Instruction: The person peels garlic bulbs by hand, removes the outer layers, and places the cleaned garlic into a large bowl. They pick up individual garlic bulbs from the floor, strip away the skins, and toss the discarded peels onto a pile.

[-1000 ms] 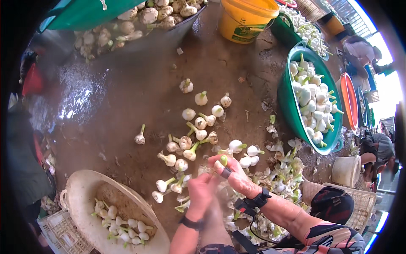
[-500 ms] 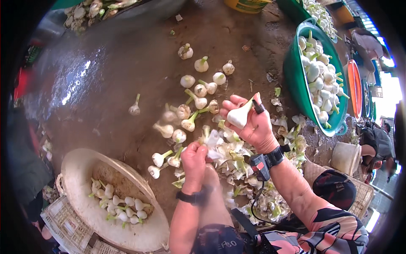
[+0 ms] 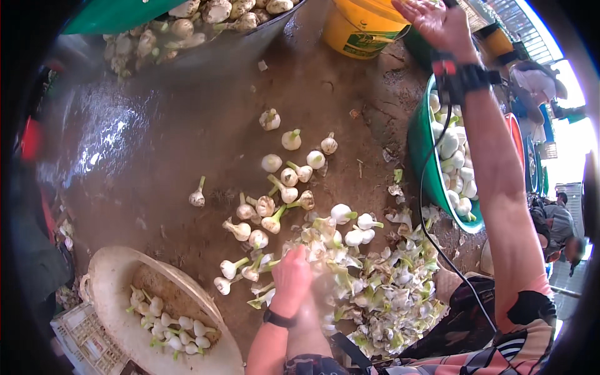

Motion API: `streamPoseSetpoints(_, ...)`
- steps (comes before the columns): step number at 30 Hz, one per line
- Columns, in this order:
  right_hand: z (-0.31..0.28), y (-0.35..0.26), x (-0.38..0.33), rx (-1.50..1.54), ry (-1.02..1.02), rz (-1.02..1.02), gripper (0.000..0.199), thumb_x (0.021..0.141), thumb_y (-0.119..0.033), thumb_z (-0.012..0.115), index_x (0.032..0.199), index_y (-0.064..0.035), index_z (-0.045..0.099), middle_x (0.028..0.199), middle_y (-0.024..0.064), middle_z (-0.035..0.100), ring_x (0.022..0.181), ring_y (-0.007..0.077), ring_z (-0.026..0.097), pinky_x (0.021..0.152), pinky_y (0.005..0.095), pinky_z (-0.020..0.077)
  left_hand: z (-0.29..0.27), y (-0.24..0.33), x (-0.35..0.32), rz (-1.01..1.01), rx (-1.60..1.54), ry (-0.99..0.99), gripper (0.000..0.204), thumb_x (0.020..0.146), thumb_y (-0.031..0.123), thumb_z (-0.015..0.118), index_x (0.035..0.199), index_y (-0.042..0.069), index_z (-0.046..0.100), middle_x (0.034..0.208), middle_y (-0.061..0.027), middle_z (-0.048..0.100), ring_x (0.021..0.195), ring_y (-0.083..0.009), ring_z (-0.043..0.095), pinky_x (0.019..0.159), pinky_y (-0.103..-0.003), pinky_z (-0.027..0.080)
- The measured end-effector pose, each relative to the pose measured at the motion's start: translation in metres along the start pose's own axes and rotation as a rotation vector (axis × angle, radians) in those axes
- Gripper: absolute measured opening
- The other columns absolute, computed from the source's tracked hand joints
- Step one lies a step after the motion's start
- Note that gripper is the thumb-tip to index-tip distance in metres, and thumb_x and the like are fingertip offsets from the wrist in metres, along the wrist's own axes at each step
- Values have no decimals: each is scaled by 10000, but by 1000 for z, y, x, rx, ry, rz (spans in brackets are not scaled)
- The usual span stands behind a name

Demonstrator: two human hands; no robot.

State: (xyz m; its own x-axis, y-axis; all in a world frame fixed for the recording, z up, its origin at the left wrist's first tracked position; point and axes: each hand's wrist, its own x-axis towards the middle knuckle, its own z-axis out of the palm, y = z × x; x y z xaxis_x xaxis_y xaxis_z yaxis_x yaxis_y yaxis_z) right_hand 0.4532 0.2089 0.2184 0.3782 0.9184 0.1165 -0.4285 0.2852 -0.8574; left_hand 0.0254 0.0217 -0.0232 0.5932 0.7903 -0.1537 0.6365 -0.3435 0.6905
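Note:
My left hand is closed in a fist above the peel pile, by its left edge; whatever its fingers hold is hidden. Farther off, my right hand is stretched out at the upper right with its palm up and fingers apart, partly cut off by the picture's edge. No garlic bulb shows in it. Just beyond my left hand, unpeeled garlic bulbs with short green stems lie loose on the wet brown floor. Several clean white bulbs rest at the far edge of the garlic peels.
A green tub of white bulbs stands under my right forearm. At the lower left a cream basin holds several bulbs. A yellow bucket stands far ahead, beside a heap of dirty bulbs. A cable hangs from my right wrist.
My right hand has gone from the middle, where it held a white garlic bulb, out to the far upper right, and has opened. My left hand stays low, over the peels. The view has shifted.

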Motion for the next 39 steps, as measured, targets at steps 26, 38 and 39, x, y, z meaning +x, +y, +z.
streamPoseSetpoints(26, 83, 211, -322, -553, -152, 407, 404, 824, -79, 691, 1204, -36, 560, 1211, 112, 602, 1143, 213, 566, 955, 346, 478, -28, -2, 11, -502, -1917, -31, 336, 891, 76, 630, 1204, 0, 534, 1063, -106, 646, 939, -176, 646, 815, -321, 557)
streamPoseSetpoints(38, 98, 226, -352, -1081, -229, 60, 429, 768, -73, 729, 1158, -20, 559, 1116, 148, 627, 1000, 302, 620, 873, 375, 495, -38, 12, 2, -690, -1640, 320, 267, 844, -21, 593, 1103, -19, 528, 949, -113, 657, 798, -169, 654, 689, -279, 561)
streamPoseSetpoints(39, 96, 223, -352, -1021, -102, 228, 390, 795, -75, 714, 1146, -19, 553, 1082, 135, 636, 969, 264, 626, 851, 351, 499, -39, 15, 2, -700, -1566, 302, 199, 862, 15, 608, 1054, -13, 560, 953, -104, 650, 789, -173, 647, 702, -293, 562)
